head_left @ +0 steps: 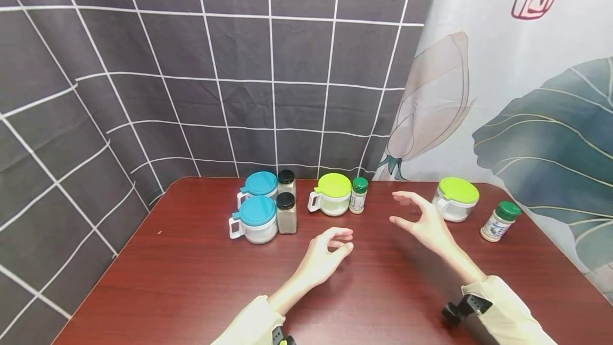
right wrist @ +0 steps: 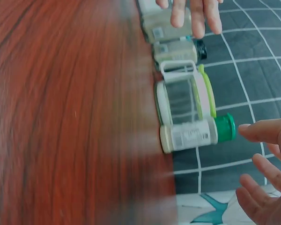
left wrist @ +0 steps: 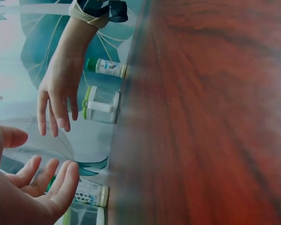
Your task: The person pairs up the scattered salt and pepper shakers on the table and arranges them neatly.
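My left hand hovers above the table in front of a lime-lidded jar with a white handle, its fingers loosely bent around nothing. Just right of that jar stands a small green-capped shaker bottle. Raised between this bottle and a second lime-lidded jar, my right hand has thumb and fingers spread apart, holding nothing. Another green-capped shaker bottle stands at the right. In the right wrist view the right fingers appear near the first shaker's green cap, without a visible grip on it.
Two blue-lidded jars with handles stand left of centre, one behind the other. Beside them are two black-capped seasoning bottles. The reddish wooden table backs onto a dark grid-patterned curtain and a pale floral one.
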`<state>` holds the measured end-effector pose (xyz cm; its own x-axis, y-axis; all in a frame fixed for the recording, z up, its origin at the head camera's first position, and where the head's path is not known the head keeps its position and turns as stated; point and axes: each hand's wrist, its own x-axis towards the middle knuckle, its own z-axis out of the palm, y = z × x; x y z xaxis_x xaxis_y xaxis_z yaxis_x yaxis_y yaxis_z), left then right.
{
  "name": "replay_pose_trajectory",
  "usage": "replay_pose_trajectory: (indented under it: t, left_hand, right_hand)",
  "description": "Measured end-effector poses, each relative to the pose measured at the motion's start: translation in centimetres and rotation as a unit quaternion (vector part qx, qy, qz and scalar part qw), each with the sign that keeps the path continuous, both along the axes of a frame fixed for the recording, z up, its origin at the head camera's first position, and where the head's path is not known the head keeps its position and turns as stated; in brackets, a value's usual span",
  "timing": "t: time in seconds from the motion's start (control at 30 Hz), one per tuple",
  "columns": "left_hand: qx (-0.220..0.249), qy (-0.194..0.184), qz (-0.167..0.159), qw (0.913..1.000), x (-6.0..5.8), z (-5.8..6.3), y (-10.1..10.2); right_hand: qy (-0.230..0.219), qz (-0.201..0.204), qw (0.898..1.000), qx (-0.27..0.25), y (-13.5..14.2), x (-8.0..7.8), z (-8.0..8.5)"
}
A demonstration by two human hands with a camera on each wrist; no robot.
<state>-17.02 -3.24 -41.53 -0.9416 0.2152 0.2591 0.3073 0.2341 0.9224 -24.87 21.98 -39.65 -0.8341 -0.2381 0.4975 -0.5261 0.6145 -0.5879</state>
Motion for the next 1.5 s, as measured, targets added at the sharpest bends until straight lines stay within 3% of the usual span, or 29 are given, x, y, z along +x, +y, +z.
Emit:
replay_pose_trajectory:
  t: [0.27,0.53,0.8,1.17,1.5]
  left_hand:
    - [0.003,-0.011,0.005,0.9999,-0.8,0.4,0.6]
    - [0.035,-0.025,0.012,0.9990,-2.1,1.1,1.2]
    - [-0.009,-0.007,0.009,0.9999,-2.8,0.9,1.8]
    - [-0.008,-0.008,0.004,0.9999,-4.0,1.2,3.4]
    - [-0.004,-0.021,0.003,0.9998,-5.5,1.3,4.7]
  right_hand:
    - [0.017,0.021,1.000,-0.002,1.5,-0.2,0.6]
    - [0.033,0.019,0.998,0.047,2.5,-0.3,1.6]
    - [0.052,0.021,0.998,0.039,3.8,-0.7,1.8]
    - [0.092,-0.004,0.993,0.078,5.5,-1.0,1.8]
    - [0.099,-0.043,0.993,0.055,6.8,-0.9,2.1]
